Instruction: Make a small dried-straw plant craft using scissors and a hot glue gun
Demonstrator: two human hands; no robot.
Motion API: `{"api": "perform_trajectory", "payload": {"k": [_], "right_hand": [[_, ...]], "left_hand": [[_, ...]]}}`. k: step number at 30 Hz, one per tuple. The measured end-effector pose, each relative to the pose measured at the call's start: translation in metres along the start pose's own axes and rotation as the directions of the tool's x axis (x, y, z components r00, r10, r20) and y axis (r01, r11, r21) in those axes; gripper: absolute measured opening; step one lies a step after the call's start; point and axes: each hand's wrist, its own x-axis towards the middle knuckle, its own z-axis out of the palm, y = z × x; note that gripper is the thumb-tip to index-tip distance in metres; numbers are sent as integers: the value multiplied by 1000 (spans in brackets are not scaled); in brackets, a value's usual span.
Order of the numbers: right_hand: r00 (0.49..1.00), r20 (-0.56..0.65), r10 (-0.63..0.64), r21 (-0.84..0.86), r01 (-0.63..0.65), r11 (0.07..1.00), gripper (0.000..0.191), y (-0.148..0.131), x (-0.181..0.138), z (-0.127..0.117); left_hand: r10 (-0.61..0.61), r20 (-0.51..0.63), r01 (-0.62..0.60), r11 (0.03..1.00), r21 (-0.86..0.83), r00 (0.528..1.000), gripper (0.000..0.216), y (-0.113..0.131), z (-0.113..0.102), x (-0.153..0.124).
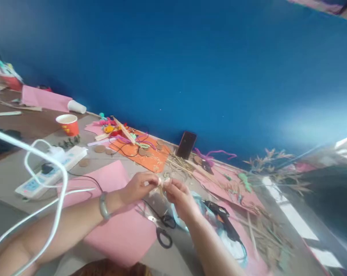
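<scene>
In the head view, my left hand (141, 186) and my right hand (180, 194) meet over the middle of the table, thumbs and fingers pinched. Between the fingertips is a small tuft of tan, straw-like strands (161, 191); blur and fingers hide most of it. A bangle (103, 206) circles my left wrist. Below the hands lie black-handled scissors (164, 238), partly over a pink sheet (127, 234). Beside my right forearm, a black glue gun (226, 220) rests on a light-blue item whose kind I cannot tell.
A power strip (51, 174) with white cables crosses the left side. An orange paper cup (69, 124) stands behind it. An orange sheet (150, 155) bears pipe cleaners and wooden discs. A phone (186, 145) leans on the blue wall. Dried stems (272, 234) lie at right.
</scene>
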Motion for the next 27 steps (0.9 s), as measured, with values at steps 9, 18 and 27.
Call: {"api": "perform_trajectory", "payload": {"k": [9, 18, 27], "right_hand": [[995, -10, -99, -171, 96, 981, 26, -15, -6, -9], [997, 35, -67, -286, 75, 955, 32, -17, -6, -5], [994, 24, -105, -248, 108, 963, 22, -16, -4, -10]], "left_hand": [[-61, 105, 66, 997, -43, 993, 10, 9, -1, -1], [5, 167, -10, 1000, 24, 986, 14, 8, -2, -3], [19, 198, -14, 1000, -26, 980, 14, 11, -3, -1]]}}
